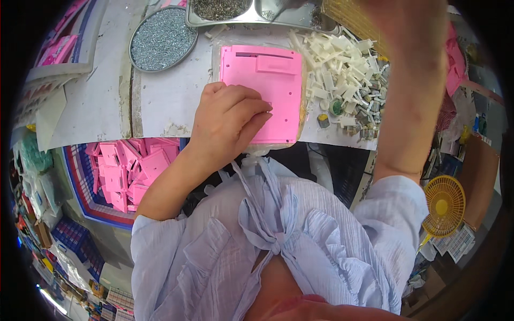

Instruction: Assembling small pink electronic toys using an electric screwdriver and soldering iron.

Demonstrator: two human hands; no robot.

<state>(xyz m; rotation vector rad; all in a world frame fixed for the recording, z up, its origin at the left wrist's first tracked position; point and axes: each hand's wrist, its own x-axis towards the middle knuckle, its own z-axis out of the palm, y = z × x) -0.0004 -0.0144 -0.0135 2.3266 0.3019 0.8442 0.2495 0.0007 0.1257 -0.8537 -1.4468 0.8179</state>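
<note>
So your left hand [227, 117] is on the flat pink rectangular panel [279, 88] lying on the white worktop [174, 101], fingertips pinched narrow near its middle, can't tell on what. Your right hand [401, 13] is a blur beyond the panel's upper right, fingers hidden, no clue. Loose white plastic pieces [332, 64] sit just right of the panel.

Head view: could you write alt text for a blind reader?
A person's left hand is over a pink plastic panel on a white table; the blurred right arm extends to the top edge. White plastic pieces lie heaped right of the panel, a round tray of metallic bits upper left, a basket of pink pieces lower left.
</note>
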